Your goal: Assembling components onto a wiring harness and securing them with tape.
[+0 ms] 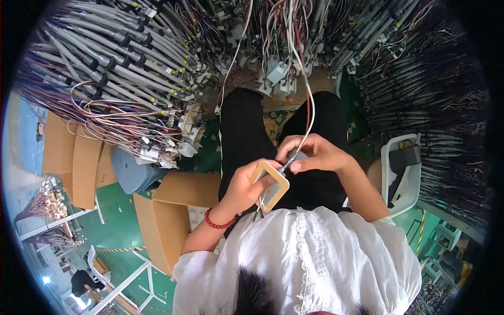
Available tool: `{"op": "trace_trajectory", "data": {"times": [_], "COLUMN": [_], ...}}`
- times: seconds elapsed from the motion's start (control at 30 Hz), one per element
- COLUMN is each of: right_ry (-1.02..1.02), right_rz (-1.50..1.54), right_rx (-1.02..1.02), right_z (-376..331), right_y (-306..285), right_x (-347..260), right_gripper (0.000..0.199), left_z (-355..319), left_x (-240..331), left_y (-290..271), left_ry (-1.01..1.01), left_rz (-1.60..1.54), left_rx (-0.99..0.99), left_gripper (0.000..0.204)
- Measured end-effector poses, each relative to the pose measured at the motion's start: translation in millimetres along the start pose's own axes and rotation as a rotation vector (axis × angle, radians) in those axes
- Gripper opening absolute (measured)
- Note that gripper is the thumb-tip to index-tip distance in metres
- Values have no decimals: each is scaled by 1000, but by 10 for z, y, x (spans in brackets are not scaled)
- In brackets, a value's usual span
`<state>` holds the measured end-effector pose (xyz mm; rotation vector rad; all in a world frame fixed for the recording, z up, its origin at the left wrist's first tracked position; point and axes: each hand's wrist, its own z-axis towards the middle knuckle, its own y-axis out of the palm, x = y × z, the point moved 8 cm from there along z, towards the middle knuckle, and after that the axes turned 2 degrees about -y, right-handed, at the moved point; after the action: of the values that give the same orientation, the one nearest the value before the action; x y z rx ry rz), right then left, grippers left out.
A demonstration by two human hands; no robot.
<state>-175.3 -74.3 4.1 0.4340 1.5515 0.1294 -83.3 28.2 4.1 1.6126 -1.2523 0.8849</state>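
My left hand (pixel 245 190), with a red bead bracelet at the wrist, grips a small squarish piece (pixel 283 185) with rounded corners, a cream rim and a greyish middle. The thumb lies across its face. My right hand (pixel 311 153) is closed on a grey cable (pixel 292 160) right beside the upper corner of that piece. From the pinch, the cable's white and red wires (pixel 310 113) run up to the hanging bundle ahead. Whether the cable is joined to the piece cannot be made out. Both hands are above my lap (pixel 247 121).
Grey cable bundles (pixel 123 68) hang at left, more dark cables (pixel 409 100) at right. An open cardboard box (pixel 152 226) stands by my left arm, near a blue-grey stool (pixel 131 170). A white bin (pixel 407 194) with dark contents sits at right.
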Motion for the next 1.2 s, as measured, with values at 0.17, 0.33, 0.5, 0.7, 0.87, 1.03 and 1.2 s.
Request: {"op": "trace_trajectory", "data": {"times": [0.17, 0.33, 0.5, 0.7, 0.87, 1.03, 1.2], "right_ry": [102, 422, 72, 61, -153, -158, 138], "right_rz": [-126, 4, 363, -747, -1553, -1620, -1690], "right_rx": [95, 241, -93, 566, 857, 851, 750], "right_z": [-128, -305, -603, -848, -990, -816, -905], "right_y": [11, 43, 370, -373, -422, -338, -337], "right_x": [-151, -261, -652, -613, 187, 151, 165], "right_gripper": [13, 11, 25, 10, 17, 17, 39], "left_z": [2, -99, 116, 668, 914, 1340, 586], "left_x": [500, 940, 829, 201, 703, 115, 0], "left_y": [2, 108, -463, -65, -890, -1565, -1638], "left_ry": [445, 801, 742, 387, 683, 528, 507], "left_rz": [611, 1113, 940, 824, 758, 871, 708], "left_rx": [64, 161, 472, 70, 614, 583, 873], "left_gripper": [25, 24, 14, 74, 42, 20, 20]}}
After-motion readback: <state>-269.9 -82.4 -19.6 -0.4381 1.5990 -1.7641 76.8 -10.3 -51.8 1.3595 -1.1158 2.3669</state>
